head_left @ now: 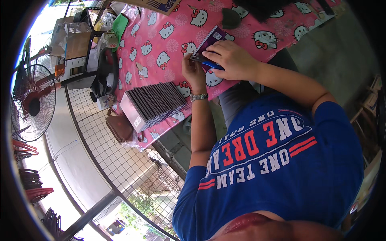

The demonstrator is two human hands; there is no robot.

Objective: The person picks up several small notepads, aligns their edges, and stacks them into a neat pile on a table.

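Note:
A purple spiral-bound notebook (217, 34) lies at a slant on the table in front of me. My right hand (233, 60) rests over it, fingers closed round blue-handled cutting pliers (212, 64). The dark jaws of the pliers point left, at the near end of the notebook's spiral. My left hand (194, 73) is bent in at that same corner, fingertips pinched together beside the jaws; whatever they pinch is too small to make out. A thick stack of spiral-bound notebooks (157, 102) sits left of my left forearm, coils showing.
The table has a pink cartoon-cat cover (173, 44). A dark green piece (231, 18) lies beyond the notebook, with a cardboard box (150, 5) at the far edge. A brown pouch (120, 126) and black bag (106, 76) are at the left edge. A fan (34, 105) stands farther left.

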